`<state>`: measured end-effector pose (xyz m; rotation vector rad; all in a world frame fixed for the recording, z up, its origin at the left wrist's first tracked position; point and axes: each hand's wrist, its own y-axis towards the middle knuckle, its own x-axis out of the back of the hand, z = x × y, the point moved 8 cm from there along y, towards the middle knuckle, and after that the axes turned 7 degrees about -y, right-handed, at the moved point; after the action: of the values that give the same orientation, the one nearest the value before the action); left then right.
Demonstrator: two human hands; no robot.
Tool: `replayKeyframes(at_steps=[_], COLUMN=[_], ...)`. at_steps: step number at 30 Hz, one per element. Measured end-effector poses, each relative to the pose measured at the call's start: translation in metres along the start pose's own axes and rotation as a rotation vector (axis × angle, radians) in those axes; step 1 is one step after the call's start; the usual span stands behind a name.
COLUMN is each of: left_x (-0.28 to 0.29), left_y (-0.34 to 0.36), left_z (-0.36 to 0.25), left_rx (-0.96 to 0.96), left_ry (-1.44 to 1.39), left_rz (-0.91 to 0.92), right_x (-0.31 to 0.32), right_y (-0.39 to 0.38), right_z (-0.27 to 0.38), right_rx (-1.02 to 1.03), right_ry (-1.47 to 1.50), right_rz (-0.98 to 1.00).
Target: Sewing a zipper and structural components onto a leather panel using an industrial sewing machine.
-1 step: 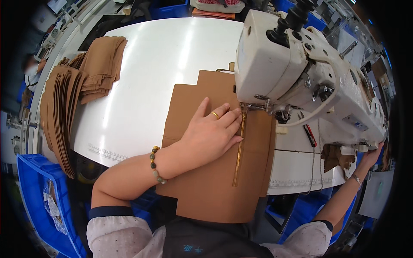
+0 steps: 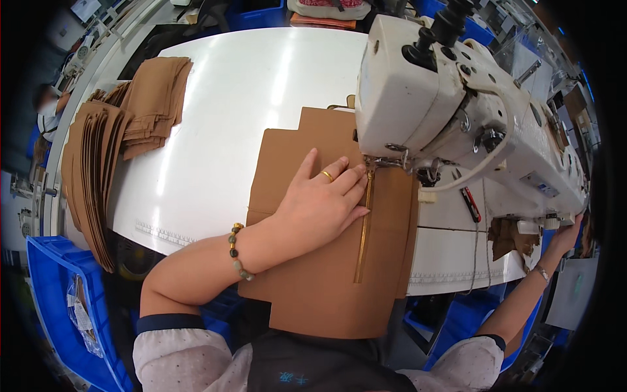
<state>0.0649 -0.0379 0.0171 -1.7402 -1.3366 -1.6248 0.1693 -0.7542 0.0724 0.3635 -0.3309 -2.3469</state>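
Note:
My left hand [image 2: 323, 199] lies flat with fingers spread on a brown panel [image 2: 313, 287] with notched corners. A gold-toothed zipper [image 2: 366, 228] runs along the panel, just right of my fingertips. Its far end goes under the presser foot area of the white sewing machine [image 2: 418, 98], close to my index and middle fingers. The needle itself is hard to make out. At the far right, my right hand [image 2: 567, 236] reaches to the end of the machine head, where a handwheel would sit. Its fingers are mostly hidden there, so their grip does not show.
Stacks of brown panels [image 2: 98, 163] lie on the left of the white table [image 2: 228, 85]. Red-and-black thread snips [image 2: 469, 204] rest right of the needle area, near brown scraps [image 2: 513, 239]. Blue bins [image 2: 65, 261] stand below the table's edge. Another person [image 2: 49, 111] sits far left.

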Motion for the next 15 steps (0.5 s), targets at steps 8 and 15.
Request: replayKeyframes(at_steps=[8,15], left_x=[0.000,0.004], left_y=[0.000,0.002], left_z=[-0.002,-0.004], left_rx=[-0.005,-0.017], left_ry=[0.032,0.047], left_rz=[-0.011,-0.019], right_x=[-0.148,-0.309], right_y=[-0.280,-0.402], right_z=[0.139,0.120], right_rx=[1.231,1.005], right_ry=[-0.553,-0.609], right_rz=[0.144,0.926])
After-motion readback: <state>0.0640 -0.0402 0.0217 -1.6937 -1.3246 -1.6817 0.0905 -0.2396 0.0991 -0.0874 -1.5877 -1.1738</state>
